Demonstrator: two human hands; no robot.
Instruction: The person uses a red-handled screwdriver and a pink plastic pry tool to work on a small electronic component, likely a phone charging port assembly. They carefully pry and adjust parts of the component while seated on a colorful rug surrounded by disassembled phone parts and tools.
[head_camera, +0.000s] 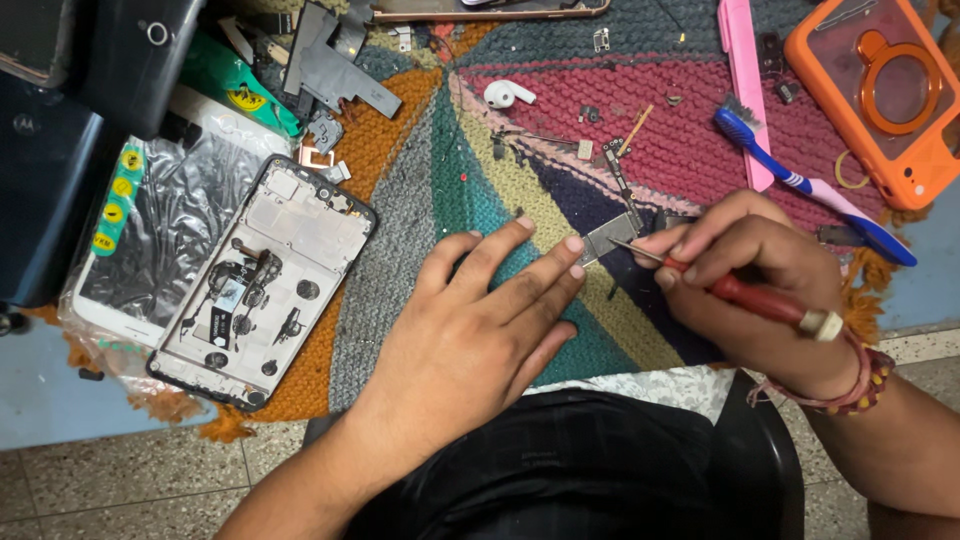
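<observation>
The small flat grey metal circuit piece (610, 238) lies on the multicoloured knitted mat (400, 200), light, thin and likely fragile, best pinned at its edges. The left hand (480, 320) presses it with fingers together; the right hand (750, 270) has fingers clamped on a red-handled screwdriver (740, 293). A clear plastic package with yellow-green stickers (150, 230) sits left.

One toothbrush (800, 182), one earbud (508, 94), one screwdriver (745, 297), two hands.
</observation>
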